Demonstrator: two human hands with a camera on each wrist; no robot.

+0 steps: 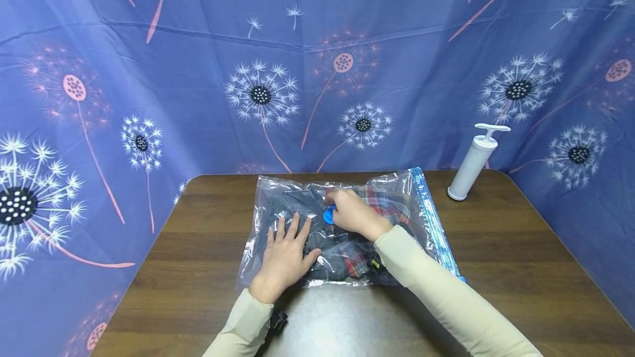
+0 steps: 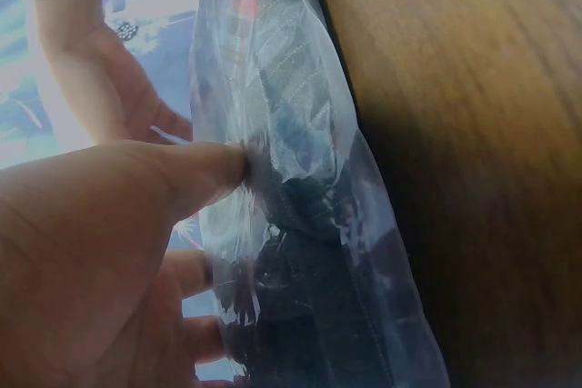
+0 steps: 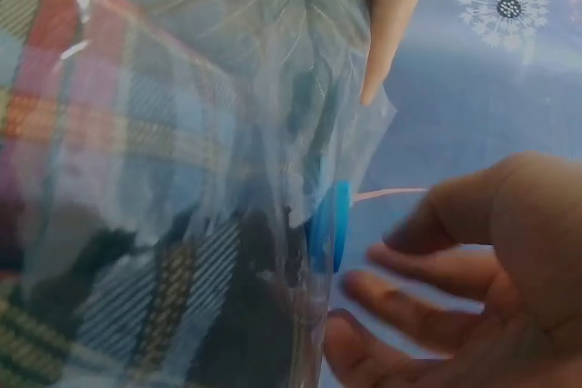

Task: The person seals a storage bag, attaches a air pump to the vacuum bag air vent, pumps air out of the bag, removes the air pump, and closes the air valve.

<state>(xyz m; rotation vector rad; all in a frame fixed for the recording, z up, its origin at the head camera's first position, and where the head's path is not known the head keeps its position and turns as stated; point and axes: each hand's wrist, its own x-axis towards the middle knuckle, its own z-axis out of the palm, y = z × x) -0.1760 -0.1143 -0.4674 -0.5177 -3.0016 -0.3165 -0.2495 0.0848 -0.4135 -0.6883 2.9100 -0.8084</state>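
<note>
A clear plastic storage bag (image 1: 260, 208) with a blue zip edge (image 1: 436, 225) lies on the table, filled with a dark grey garment (image 1: 297, 203) and a red plaid one (image 1: 379, 200). My left hand (image 1: 283, 260) rests spread on the bag's left half, fingers straight. Near the bag's middle sits a round blue valve cap (image 1: 328, 215), seen edge-on in the right wrist view. Beside this cap is my right hand (image 1: 352, 212). In the right wrist view its loosely bent fingers (image 3: 427, 306) are just off the cap, with nothing between them.
A white hand pump (image 1: 473, 164) with a T-shaped handle stands at the back right of the wooden table (image 1: 198, 236). Behind the table hangs a blue cloth (image 1: 198, 70) printed with dandelions.
</note>
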